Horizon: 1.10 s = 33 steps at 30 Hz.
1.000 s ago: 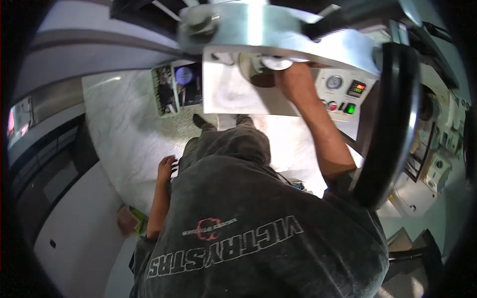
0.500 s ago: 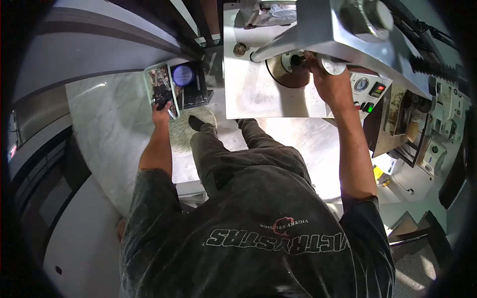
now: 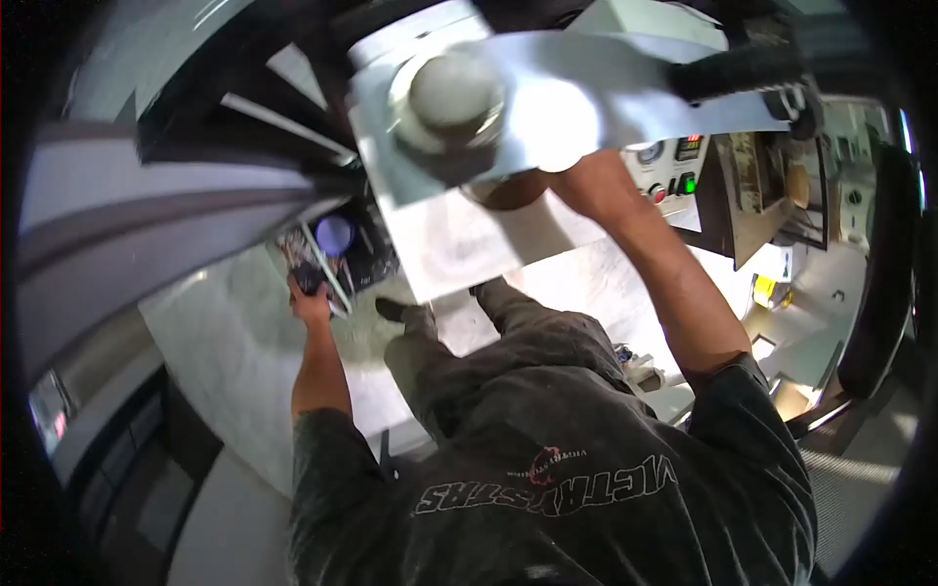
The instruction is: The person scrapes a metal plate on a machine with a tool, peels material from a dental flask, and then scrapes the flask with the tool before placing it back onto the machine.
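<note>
My left hand (image 3: 311,307) is low on the left, its fingers closed on a dark, lumpy object (image 3: 308,277) whose kind I cannot make out. The object is over a light-rimmed tray (image 3: 326,268) of small mixed pieces. My right hand (image 3: 596,188) reaches under the bright metal arm (image 3: 630,73) of a machine. Its fingers are hidden behind that arm, close to a brownish round part (image 3: 513,192) on the white worktop (image 3: 454,249). Whether they hold anything does not show.
A round blue-purple tub (image 3: 335,235) stands in a dark tray beside the light one. Right of the worktop is a control box (image 3: 666,178) with a gauge, red digits and a lit green switch. A large round knob (image 3: 451,93) tops the metal arm.
The view has tilted and shifted, so the metal arm now covers more of the worktop and hides my right fingers. My left hand still holds the dark object at the tray.
</note>
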### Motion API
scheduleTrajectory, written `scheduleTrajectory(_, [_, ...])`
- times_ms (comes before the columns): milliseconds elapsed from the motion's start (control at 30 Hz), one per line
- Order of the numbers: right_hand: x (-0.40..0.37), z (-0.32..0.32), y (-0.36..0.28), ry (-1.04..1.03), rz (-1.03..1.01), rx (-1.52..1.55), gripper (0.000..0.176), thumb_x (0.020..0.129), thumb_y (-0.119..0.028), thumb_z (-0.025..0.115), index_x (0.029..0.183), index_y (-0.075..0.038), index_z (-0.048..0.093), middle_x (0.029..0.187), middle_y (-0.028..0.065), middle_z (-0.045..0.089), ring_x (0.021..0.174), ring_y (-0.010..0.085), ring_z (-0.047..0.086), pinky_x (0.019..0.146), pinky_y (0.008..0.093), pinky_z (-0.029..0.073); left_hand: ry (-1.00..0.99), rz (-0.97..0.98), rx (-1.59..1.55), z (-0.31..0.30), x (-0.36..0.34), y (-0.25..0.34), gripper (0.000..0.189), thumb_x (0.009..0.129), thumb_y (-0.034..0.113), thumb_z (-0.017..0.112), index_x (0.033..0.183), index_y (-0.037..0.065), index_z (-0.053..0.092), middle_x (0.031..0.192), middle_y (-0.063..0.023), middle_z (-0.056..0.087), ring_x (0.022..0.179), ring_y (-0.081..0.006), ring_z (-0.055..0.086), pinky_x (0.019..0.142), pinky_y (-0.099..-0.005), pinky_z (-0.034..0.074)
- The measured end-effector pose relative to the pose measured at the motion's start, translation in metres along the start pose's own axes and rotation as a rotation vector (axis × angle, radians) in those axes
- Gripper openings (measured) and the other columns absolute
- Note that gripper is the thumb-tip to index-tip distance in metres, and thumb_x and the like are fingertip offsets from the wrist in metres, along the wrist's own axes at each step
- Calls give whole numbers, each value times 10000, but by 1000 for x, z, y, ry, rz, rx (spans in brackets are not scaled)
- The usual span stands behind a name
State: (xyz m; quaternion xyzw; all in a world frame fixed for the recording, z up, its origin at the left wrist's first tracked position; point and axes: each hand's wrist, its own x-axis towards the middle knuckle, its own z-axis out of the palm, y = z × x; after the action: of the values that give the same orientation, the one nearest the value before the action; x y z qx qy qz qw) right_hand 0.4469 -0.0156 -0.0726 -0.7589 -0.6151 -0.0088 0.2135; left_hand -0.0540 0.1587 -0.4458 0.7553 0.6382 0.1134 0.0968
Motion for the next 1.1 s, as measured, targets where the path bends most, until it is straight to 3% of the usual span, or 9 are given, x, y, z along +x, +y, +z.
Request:
scheduleTrajectory(167, [-8, 4, -4, -180, 174, 25, 249, 813, -69, 627, 1057, -30, 655, 981, 237, 668, 866, 411, 661, 777, 477, 550, -296, -401, -10, 18, 1, -6, 261, 755, 110, 714, 1007, 79, 649, 988, -157, 692, 970, -364, 659, 887, -442, 514])
scheduleTrajectory(267, [-8, -9, -6, -195, 152, 42, 207, 842, -62, 610, 1038, -16, 658, 996, 235, 659, 937, 410, 645, 820, 484, 527, -107, -412, -311, 14, -6, -27, 142, 767, 67, 642, 906, 37, 650, 956, -178, 691, 928, -369, 655, 865, -442, 522])
scheduleTrajectory(400, [-29, 17, 20, -177, 259, 335, 187, 852, -97, 618, 1010, -10, 665, 959, 237, 667, 943, 408, 651, 839, 472, 521, 34, -195, -77, -5, -5, -28, 189, 764, 69, 633, 941, 1, 635, 963, -193, 683, 897, -377, 651, 857, -445, 524])
scheduleTrajectory(567, [-17, 7, 9, -243, 195, 160, 210, 827, -124, 622, 973, 21, 665, 888, 269, 669, 844, 416, 665, 748, 485, 542, 85, -689, -413, -19, -5, -39, 392, 898, 269, 642, 1079, -79, 628, 1072, -205, 678, 950, -318, 665, 834, -412, 524])
scheduleTrajectory(633, [-12, 3, 10, -302, 209, 169, 197, 819, -112, 624, 955, 25, 662, 869, 271, 663, 829, 422, 661, 735, 486, 541, -243, -734, -1155, -48, -13, -45, 360, 905, 218, 629, 1111, -77, 637, 1076, -164, 676, 937, -260, 663, 825, -351, 525])
scheduleTrajectory(700, [-9, 0, 9, -350, 204, 191, 184, 811, -100, 627, 938, 29, 658, 850, 272, 657, 814, 427, 658, 721, 487, 540, -184, -767, -1131, -86, -36, -17, 320, 944, 152, 522, 1166, -42, 646, 1048, -123, 689, 939, -223, 663, 817, -320, 528])
scheduleTrajectory(800, [-9, 3, -7, 97, 289, 349, 133, 793, -59, 630, 880, 36, 663, 834, 270, 645, 795, 451, 643, 734, 501, 524, -267, -822, -1207, -119, -75, 1, 345, 993, 221, 418, 1107, 0, 656, 942, -76, 682, 806, -178, 638, 677, -295, 504])
scheduleTrajectory(933, [-18, 10, 12, -163, 133, 197, 132, 812, -67, 629, 874, 45, 662, 827, 273, 646, 786, 455, 641, 751, 511, 526, -490, -932, -1299, -174, -131, 33, 329, 1004, 239, 368, 939, 63, 638, 658, 6, 509, 462, -121, 404, 421, -280, 326])
scheduleTrajectory(1100, [-14, -6, 12, -196, 193, 287, 201, 804, -52, 626, 996, 7, 639, 946, 254, 646, 893, 439, 634, 791, 483, 522, -465, -1099, -1258, -187, -171, 67, 362, 940, 354, 378, 933, 92, 627, 751, -40, 618, 586, -175, 543, 481, -337, 438])
